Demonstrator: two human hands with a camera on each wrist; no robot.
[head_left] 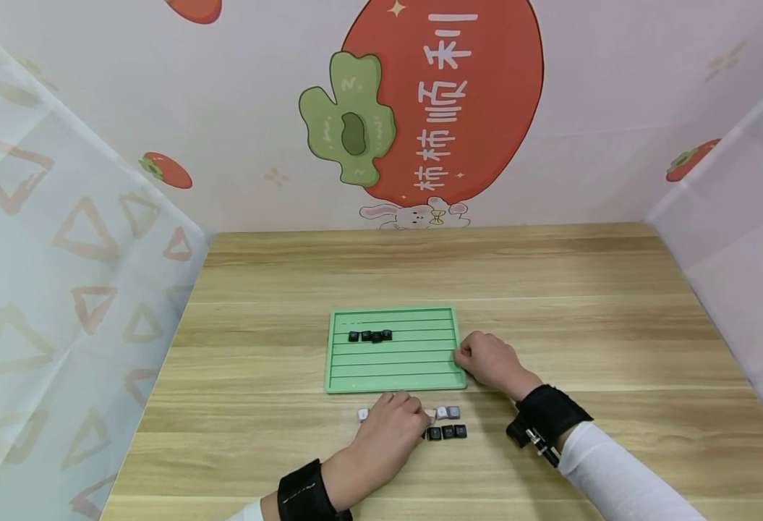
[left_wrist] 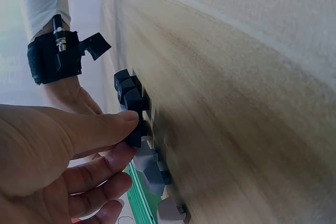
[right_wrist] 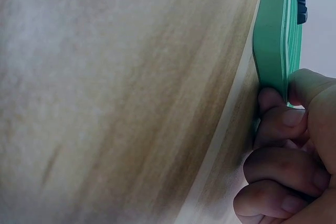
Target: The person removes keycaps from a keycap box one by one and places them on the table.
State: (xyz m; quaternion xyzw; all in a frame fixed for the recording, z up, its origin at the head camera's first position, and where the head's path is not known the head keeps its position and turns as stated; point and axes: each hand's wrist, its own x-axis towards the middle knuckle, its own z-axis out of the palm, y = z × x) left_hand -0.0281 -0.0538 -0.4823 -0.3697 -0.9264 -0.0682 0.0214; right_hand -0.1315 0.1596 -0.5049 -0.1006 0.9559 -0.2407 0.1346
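My left hand [head_left: 390,427] is over the loose keycaps in front of the green ridged tray [head_left: 394,382]. In the left wrist view its thumb and index finger pinch a black keycap [left_wrist: 135,136], low over the table in line with other keycaps. My right hand [head_left: 493,362] grips the tray's right edge; in the right wrist view the thumb lies on top of the rim [right_wrist: 273,35] and the other fingers are curled below. Several black keycaps [head_left: 377,336] sit side by side on one of the tray's upper strips.
To the right of my left hand lie a white keycap [head_left: 442,412], a grey keycap [head_left: 453,412] and a row of black keycaps [head_left: 448,432]. Another white keycap [head_left: 363,414] shows at its left. The wooden table [head_left: 257,325] meets printed cloth walls [head_left: 251,130] at the back and sides.
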